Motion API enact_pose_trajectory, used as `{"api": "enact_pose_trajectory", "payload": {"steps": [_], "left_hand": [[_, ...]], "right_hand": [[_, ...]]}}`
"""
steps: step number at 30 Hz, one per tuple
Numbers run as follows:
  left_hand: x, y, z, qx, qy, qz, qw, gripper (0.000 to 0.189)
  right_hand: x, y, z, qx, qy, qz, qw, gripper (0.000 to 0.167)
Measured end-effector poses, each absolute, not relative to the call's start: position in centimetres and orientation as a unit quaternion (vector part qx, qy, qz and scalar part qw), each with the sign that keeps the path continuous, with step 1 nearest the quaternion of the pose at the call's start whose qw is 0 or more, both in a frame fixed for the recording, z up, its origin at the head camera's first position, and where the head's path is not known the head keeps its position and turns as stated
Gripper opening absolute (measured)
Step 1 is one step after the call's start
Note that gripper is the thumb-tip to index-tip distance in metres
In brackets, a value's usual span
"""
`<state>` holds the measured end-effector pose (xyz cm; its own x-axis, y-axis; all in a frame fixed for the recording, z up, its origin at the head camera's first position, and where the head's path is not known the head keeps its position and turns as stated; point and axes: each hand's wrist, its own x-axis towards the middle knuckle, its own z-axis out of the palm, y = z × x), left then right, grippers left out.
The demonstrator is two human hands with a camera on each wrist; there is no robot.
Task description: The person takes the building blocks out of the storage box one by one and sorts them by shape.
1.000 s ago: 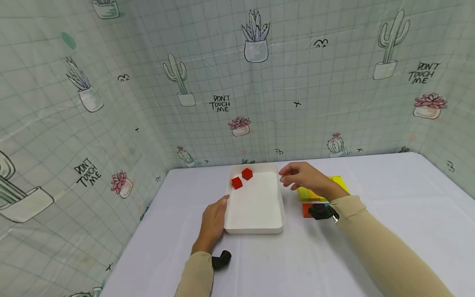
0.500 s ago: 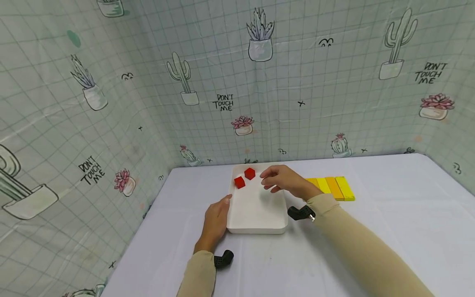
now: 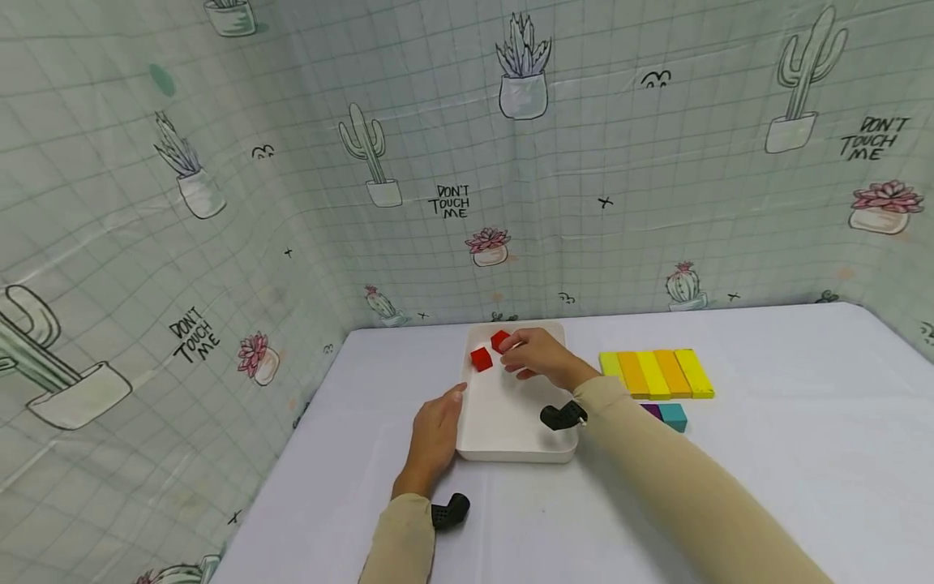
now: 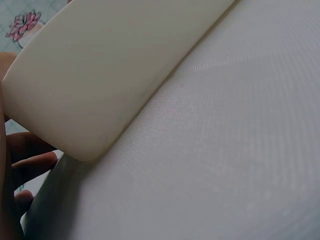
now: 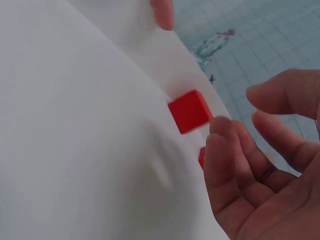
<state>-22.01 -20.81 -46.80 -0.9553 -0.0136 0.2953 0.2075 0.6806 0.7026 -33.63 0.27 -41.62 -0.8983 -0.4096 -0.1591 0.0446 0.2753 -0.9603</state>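
A white tray point(image 3: 516, 450) lies on the table. My left hand point(image 3: 435, 434) holds its left wall, with the thumb point(image 5: 162, 15) over the rim and the other fingers point(image 4: 32, 167) outside the wall. My right hand point(image 3: 540, 357) hovers over the tray's far part, its fingers loosely bent and thumb apart, with nothing seen between them. Two red blocks lie inside near the far left corner: a red cube point(image 3: 481, 359) and a second red block point(image 3: 499, 341), partly hidden by the right fingertips. In the right wrist view a red block point(image 5: 191, 112) shows just beyond the fingertips.
Right of the tray, several yellow and orange bars point(image 3: 655, 375) lie side by side. In front of them are a teal block point(image 3: 673, 417) and a purple block point(image 3: 650, 411), partly behind the right sleeve. A patterned cloth point(image 3: 584, 162) hangs behind the white table point(image 3: 511, 527).
My right hand has moved left from beside the tray's right rim to over the tray, near the red blocks. The bars and blocks at right are uncovered more. My left hand stays on the tray.
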Motion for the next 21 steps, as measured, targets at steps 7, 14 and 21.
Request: {"api": "enact_pose_trajectory", "payload": {"steps": [7, 14, 21], "left_hand": [[-22.0, -21.0, -47.1, -0.038, -0.904, -0.403, 0.135, 0.05], [-22.3, -20.6, -47.3, -0.044, -0.907, -0.397, 0.131, 0.052], [-22.4, -20.7, -47.2, -0.037, -0.913, -0.384, 0.13, 0.052]], "right_hand": [[-34.2, -2.0, -42.9, -0.107, 0.808, -0.559, 0.154, 0.037], [-34.8, -2.2, -43.7, -0.097, 0.822, -0.542, 0.146, 0.043], [-35.1, -3.1, -43.6, -0.138, 0.844, -0.501, 0.132, 0.057]]}}
